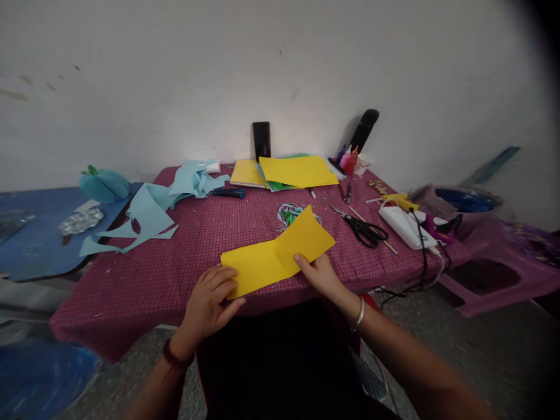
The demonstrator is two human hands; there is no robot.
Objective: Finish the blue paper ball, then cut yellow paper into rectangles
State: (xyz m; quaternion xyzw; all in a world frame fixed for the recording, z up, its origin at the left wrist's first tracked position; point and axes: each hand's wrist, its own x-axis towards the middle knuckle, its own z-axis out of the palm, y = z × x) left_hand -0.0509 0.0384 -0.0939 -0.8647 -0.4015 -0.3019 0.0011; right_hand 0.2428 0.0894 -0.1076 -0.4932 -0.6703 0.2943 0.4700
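A yellow sheet of paper (258, 265) lies at the table's front edge, folded or bent so that its right part angles upward. My right hand (322, 274) grips the lower right side, thumb on top and fingers hidden underneath. At the left end, my left hand (212, 300) holds the sheet with its curled fingers over the edge; its thumb sticks out just below. Behind the sheet is a small heap of white and green paper shreds (289, 216). Black-handled scissors (365, 230) lie to the right, blades partly apart, beside a thin wooden stick (389, 245).
Pale blue paper scraps (151, 213) and a dark blue cutter (230, 192) lie left. More yellow sheets (301, 171) and a phone (261, 140) are at the back. Right stand glue bottles (347, 160), a paper cup (362, 164) and a white corded device (406, 226).
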